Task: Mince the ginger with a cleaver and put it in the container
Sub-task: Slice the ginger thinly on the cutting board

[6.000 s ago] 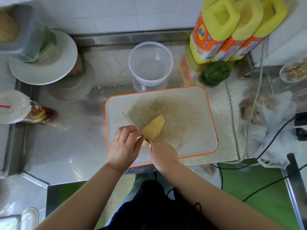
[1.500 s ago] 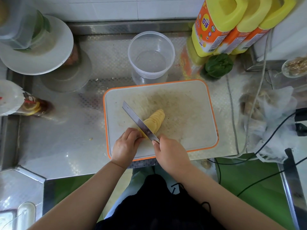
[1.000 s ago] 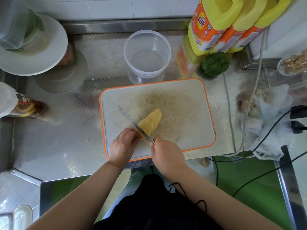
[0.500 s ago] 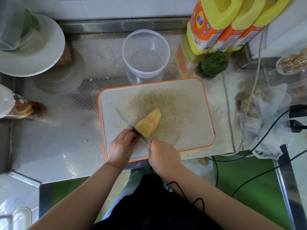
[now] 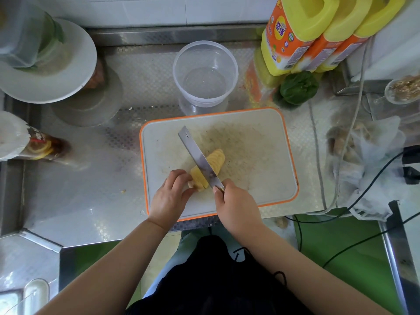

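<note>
The ginger [image 5: 210,168], a fanned row of yellow slices, lies near the middle of the orange-rimmed cutting board [image 5: 261,178], slightly toward its near edge. The left hand [image 5: 169,196] sits at the near-left end of the ginger, fingers curled down with the tips pressing the uncut end against the board. The right hand [image 5: 236,206] is wrapped fully around the handle of the cleaver [image 5: 197,158], fingers closed tight on it. The blade runs diagonally from that hand toward the board's far-left corner and lies across the ginger, its spine facing up; whether the edge touches the board cannot be told.

Just beyond the board's far edge stands the clear round plastic container [image 5: 205,72], upright, with a few specks inside. Beyond the board's far-right corner stand 3 yellow-capped orange bottles [image 5: 302,35] with a dark green leafy vegetable [image 5: 298,87] in front of them. To the board's right sits a white plastic bag [image 5: 372,164] crossed by black cables [image 5: 363,192]. Far left of the board is a white plate [image 5: 52,64] and a lidded drink cup [image 5: 27,142] lying on its side.
</note>
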